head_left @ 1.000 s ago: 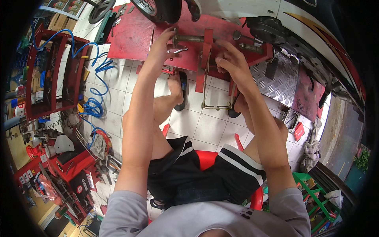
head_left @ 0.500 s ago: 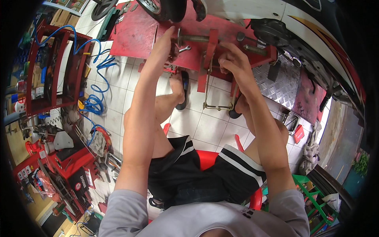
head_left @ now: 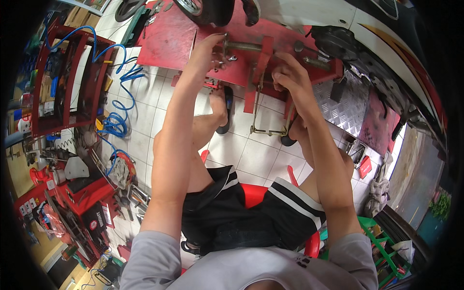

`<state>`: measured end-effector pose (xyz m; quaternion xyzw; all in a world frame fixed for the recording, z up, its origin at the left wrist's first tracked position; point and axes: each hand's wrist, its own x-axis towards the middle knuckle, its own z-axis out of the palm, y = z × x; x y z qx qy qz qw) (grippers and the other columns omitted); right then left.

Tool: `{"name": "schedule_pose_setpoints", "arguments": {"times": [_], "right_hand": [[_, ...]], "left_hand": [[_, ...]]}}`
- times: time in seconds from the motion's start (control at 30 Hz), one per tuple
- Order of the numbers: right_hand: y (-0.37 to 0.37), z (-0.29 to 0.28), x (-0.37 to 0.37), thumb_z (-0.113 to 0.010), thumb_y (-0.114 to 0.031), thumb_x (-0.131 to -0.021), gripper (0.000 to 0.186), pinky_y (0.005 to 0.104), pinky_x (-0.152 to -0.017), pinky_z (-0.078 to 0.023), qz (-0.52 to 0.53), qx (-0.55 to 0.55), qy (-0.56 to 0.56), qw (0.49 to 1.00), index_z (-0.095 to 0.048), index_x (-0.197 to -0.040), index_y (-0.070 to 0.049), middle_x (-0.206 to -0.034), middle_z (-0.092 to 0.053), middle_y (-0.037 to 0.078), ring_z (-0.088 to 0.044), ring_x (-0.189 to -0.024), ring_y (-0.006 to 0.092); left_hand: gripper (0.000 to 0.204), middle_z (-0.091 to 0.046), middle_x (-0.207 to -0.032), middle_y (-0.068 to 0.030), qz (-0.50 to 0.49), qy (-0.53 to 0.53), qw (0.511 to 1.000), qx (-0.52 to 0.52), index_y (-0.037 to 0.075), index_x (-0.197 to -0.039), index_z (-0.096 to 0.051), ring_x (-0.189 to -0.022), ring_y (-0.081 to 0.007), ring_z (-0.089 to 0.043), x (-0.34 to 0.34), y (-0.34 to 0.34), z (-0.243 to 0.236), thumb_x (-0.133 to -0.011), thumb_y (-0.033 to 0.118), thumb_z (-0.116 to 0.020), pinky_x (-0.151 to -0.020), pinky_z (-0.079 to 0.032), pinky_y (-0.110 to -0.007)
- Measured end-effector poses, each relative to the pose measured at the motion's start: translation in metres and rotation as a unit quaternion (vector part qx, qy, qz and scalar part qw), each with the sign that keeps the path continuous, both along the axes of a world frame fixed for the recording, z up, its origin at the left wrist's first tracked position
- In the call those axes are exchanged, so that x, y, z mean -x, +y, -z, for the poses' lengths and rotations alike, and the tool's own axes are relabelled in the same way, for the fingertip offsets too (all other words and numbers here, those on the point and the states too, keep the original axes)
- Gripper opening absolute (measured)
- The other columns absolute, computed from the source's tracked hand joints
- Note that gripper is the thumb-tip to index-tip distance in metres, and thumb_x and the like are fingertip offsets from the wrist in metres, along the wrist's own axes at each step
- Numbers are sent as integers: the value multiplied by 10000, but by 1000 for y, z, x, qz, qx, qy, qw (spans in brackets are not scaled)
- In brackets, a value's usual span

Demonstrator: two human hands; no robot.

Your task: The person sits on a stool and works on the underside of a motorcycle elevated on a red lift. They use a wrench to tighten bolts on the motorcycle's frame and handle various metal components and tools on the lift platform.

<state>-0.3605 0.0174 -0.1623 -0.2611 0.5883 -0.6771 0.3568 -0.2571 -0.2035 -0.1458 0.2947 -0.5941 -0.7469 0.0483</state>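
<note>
My left hand (head_left: pixel 208 52) reaches over the red platform. Its upper finger stretches to the round metal end of a spring-wrapped rod (head_left: pixel 245 46); the lower fingers, set apart from it, are slightly blurred. Close to these fingertips an open-ended wrench (head_left: pixel 233 58) shows its head, its other end hidden. A red upright bar (head_left: pixel 261 63) crosses the far end of the rod. Just right of this bar, my right hand (head_left: pixel 291 73) is closed with fingers curled. Whatever it grips, if anything, is hidden. A thin brass-coloured rod frame (head_left: pixel 267 131) hangs below the bar.
The red platform (head_left: pixel 162 36) holds a wheel (head_left: pixel 193 7) at its far side. A motorcycle (head_left: pixel 372 58) stands at the right, with a treadplate (head_left: pixel 340 104) beneath. Left are a red shelf rack (head_left: pixel 59 82), coiled blue hose (head_left: pixel 115 124) and a red tool cabinet (head_left: pixel 92 193).
My left hand has shifted slightly right, closer to the rod's round end. My right hand stays beside the red upright bar. The whole view has drifted a little.
</note>
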Motion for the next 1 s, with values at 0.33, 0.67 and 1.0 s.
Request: {"name": "schedule_pose_setpoints", "arguments": {"times": [0.33,0.67,1.0], "right_hand": [[-1,-1,-4,-582,-149,-823,539,275,-642,-407,1,-28,26,999,-421,-1308,21,-793,-509,38,-488,-712,132],[-4,0,-8,-587,-162,-814,640,253,-607,-384,33,-35,51,998,-353,-1377,30,-758,-493,38,-465,-686,118],[-3,1,-8,-576,-125,-802,633,248,-608,-385,32,-34,25,999,-353,-1373,33,-756,-501,34,-465,-681,115]], "left_hand": [[478,-567,-857,-56,-9,-121,991,57,47,-1069,-558,-688,-158,-584,5,7,-6,-936,493,-453,-590,-459,-300],[400,-580,-1007,-71,-8,56,998,-14,14,-1235,-510,-791,-162,-611,3,13,-14,-940,284,-515,-685,-473,-269],[454,-544,-978,-88,-36,68,997,-2,36,-1265,-511,-700,-161,-561,0,19,-25,-934,346,-511,-631,-448,-271]]}}
